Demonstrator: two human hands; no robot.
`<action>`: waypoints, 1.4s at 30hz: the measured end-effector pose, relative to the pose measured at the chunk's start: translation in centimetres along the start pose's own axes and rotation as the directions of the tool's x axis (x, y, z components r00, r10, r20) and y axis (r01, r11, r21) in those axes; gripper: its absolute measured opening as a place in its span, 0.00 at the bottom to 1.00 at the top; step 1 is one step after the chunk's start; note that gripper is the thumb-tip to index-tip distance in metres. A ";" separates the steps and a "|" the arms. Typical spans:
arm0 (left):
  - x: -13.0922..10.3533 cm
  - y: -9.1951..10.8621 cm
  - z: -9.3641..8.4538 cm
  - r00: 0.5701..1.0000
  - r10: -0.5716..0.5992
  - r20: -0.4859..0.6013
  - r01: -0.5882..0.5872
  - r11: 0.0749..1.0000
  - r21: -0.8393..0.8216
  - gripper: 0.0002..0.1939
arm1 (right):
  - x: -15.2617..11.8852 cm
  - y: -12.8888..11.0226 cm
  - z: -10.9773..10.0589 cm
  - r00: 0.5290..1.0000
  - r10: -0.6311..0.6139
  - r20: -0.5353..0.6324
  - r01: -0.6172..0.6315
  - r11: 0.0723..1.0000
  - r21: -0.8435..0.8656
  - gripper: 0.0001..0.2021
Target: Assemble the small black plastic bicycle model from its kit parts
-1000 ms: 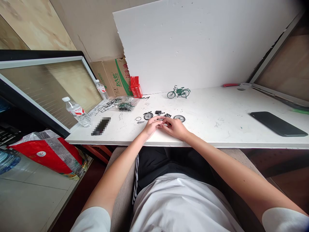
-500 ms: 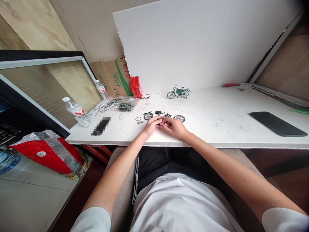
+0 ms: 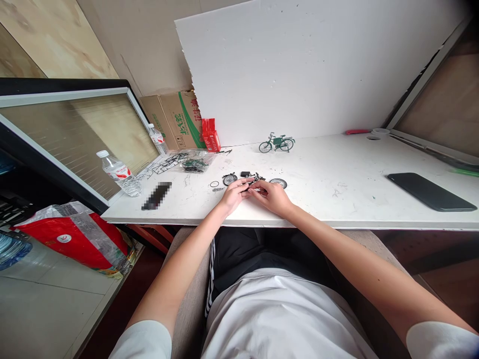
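White tabletop [image 3: 337, 199] across the middle of the frame, white foam board [image 3: 307, 70] propped behind it, framed glass panel [image 3: 67, 134] leaning at the left.

Head view: left hand [image 3: 232, 195] and right hand [image 3: 272, 196] meeting at centre frame near the table's front edge, fingertips drawn together and pinching a small dark part [image 3: 251, 182] between them. Part too small to make out in detail; long axis roughly left to right across the frame, no telling which end leads. Just beyond the fingertips, a spoked wheel [image 3: 229, 179] to the left, another wheel [image 3: 278, 183] to the right, a small black piece [image 3: 245, 174] between them. Thin ring [image 3: 214, 184] further left on the table. Finished green model bicycle [image 3: 277, 142] upright near the foam board, long axis left to right, handlebar toward the left. Bag of parts [image 3: 194, 162] and black sprue frames [image 3: 166, 163] up and left of the hands. Water bottle [image 3: 119, 173] at the left table corner, second bottle [image 3: 156, 138] behind it, red box [image 3: 210, 134] and cardboard carton [image 3: 175, 119] by the board. Black phone [image 3: 430, 192] lying flat at the right.

Against half a second ago: fingertips edged slightly up the frame, closer to the loose pieces; wrists, wheels and bicycle unchanged in place.
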State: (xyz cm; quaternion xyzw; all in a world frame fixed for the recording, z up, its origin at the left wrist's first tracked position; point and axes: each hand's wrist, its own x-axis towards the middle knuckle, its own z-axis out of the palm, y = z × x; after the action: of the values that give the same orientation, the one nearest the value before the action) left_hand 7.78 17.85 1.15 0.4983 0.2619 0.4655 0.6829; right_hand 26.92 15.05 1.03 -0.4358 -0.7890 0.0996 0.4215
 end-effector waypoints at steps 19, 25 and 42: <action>0.0 -0.1 0.0 1.000 0.007 0.007 -0.006 1.000 -0.005 0.17 | 0.0 -0.2 -0.3 1.000 -0.002 -0.012 0.003 0.999 0.034 0.10; -0.1 0.0 0.3 1.000 0.007 0.020 -0.007 1.000 -0.004 0.18 | 0.1 -0.1 -0.1 0.994 0.055 -0.096 -0.058 0.998 -0.037 0.13; -0.2 -0.4 0.2 0.999 0.040 0.035 -0.043 0.997 0.071 0.25 | 0.1 0.2 -0.1 0.999 0.036 -0.014 -0.036 0.999 0.012 0.09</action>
State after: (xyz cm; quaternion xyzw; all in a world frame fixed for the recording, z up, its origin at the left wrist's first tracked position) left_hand 7.98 17.56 0.85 0.5356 0.2567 0.4615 0.6589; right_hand 27.07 15.23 1.00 -0.4483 -0.7774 0.1085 0.4277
